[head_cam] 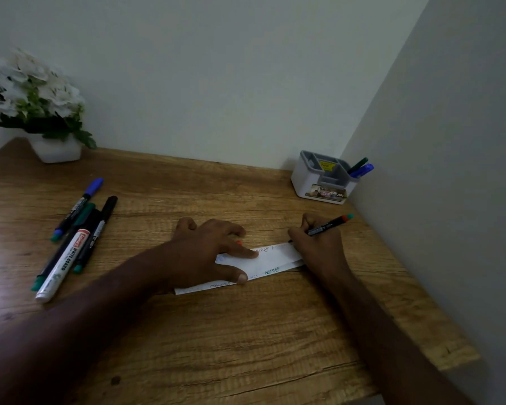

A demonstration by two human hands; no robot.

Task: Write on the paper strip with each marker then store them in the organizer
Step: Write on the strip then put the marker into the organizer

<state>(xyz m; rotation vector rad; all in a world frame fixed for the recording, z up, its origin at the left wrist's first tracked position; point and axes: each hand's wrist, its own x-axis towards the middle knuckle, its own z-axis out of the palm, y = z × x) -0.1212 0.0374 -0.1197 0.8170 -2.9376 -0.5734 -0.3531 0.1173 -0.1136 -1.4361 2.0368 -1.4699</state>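
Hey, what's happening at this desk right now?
A person is writing on a white paper strip lying on the wooden desk. The right hand grips a black marker with its tip at the strip's far end, while the left hand presses the strip flat. Several more markers lie in a group on the left side of the desk. Two pens already stand in the organizer in the back right corner. A pot of white flowers sits back left.

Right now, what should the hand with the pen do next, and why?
Probably finish this line of writing. The right hand grips a marker with its tip on the paper strip, which the left hand presses flat. After that it likely belongs in the organizer, where two markers already stand.
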